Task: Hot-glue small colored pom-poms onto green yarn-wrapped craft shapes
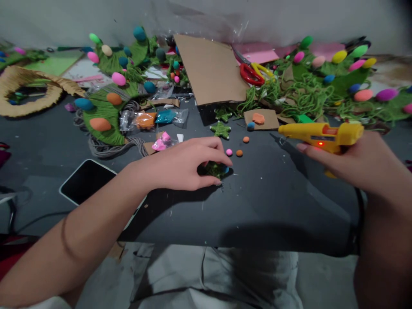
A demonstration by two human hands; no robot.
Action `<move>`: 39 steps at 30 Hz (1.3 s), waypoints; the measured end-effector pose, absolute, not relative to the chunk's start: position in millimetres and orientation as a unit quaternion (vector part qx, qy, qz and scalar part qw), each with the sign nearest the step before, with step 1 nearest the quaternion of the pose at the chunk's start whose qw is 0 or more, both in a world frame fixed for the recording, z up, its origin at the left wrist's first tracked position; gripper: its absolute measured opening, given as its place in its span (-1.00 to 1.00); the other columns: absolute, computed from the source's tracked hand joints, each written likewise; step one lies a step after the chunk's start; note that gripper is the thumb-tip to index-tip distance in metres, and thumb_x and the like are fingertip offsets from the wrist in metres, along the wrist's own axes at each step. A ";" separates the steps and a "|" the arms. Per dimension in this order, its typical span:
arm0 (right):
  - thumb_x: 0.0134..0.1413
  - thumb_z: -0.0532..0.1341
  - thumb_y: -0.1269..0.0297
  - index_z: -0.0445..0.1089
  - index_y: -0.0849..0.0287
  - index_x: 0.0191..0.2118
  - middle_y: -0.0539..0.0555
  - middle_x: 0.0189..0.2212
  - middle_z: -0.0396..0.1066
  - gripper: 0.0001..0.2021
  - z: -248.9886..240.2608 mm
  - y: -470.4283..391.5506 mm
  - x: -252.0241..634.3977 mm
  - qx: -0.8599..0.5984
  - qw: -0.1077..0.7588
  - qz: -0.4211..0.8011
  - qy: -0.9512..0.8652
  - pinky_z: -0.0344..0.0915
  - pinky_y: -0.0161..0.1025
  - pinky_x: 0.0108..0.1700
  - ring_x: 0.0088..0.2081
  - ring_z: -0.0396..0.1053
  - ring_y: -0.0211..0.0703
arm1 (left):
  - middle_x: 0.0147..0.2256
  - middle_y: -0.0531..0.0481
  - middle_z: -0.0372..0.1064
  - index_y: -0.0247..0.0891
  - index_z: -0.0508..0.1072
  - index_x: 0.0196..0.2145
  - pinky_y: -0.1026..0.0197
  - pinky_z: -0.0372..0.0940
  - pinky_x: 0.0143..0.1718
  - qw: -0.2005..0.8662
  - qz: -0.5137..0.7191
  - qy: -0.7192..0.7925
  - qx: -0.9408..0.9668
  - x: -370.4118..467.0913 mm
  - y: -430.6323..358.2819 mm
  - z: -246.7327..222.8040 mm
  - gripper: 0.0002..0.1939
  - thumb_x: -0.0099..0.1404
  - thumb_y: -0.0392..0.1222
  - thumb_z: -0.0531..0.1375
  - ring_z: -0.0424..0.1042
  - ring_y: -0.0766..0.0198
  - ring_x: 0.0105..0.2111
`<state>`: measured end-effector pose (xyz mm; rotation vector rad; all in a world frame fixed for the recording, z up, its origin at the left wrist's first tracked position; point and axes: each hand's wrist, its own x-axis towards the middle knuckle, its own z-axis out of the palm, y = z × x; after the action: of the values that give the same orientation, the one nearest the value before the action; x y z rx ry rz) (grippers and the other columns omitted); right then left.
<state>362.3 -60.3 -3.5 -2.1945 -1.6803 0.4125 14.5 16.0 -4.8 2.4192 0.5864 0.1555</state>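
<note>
My left hand (189, 165) curls over a small green yarn star (216, 170) on the dark table, fingers and thumb gripping its sides. A bit of blue shows at the star's right edge; the rest is partly hidden by my fingers. In my right hand (360, 165) is a yellow glue gun (322, 133) with a red light glowing, its nozzle pointing left above the table. Close to the left hand lie a pink ball (228, 152) and two orange balls (239, 153). Another green star (220, 129) lies just behind them.
Behind are a cardboard sheet (212, 71), red-handled scissors (251, 75), tangled green yarn (302, 96) and a cardboard piece with orange clay (258, 119). Clay packets (146, 120), a phone (88, 180) and a straw-coloured ring (30, 96) lie left. The glue gun's cable (359, 210) hangs at right.
</note>
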 end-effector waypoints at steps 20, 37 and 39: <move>-0.18 0.29 -0.21 0.62 0.24 -0.20 0.05 -0.59 0.42 -0.40 -3.1 -60.1 359.8 -0.774 0.175 0.141 -0.592 0.22 -0.20 -0.48 -0.54 0.24 -0.16 | -0.12 -0.10 0.46 -0.22 0.58 0.10 0.19 0.29 -0.20 0.261 0.123 0.283 0.915 13.9 18.6 -2.8 -0.67 0.45 -0.25 0.16 0.45 0.26 -0.27; -0.01 0.40 -0.16 0.61 0.09 -0.18 0.05 -0.37 0.58 -0.56 -13.5 -66.7 373.0 -0.688 0.248 0.197 -0.653 0.42 -0.26 -0.45 -0.40 0.46 -0.10 | -0.18 -0.09 0.48 -0.24 0.67 -0.16 0.16 0.28 -0.20 0.234 0.151 0.317 0.907 23.5 26.3 -22.1 -0.80 0.46 -0.15 0.24 0.47 0.22 -0.22; -0.05 0.43 -0.21 0.60 0.10 -0.24 0.06 -0.34 0.59 -0.54 -15.1 -68.5 371.8 -0.693 0.245 0.216 -0.643 0.44 -0.24 -0.42 -0.36 0.47 -0.07 | -0.21 -0.08 0.52 -0.25 0.64 -0.18 0.17 0.30 -0.21 0.253 0.171 0.330 0.893 22.4 26.2 -18.2 -0.81 0.45 -0.14 0.24 0.48 0.24 -0.26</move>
<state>371.8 -68.5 -15.1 -1.8913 -1.7541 0.5902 22.4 26.2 -18.2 2.4279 0.8982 0.4659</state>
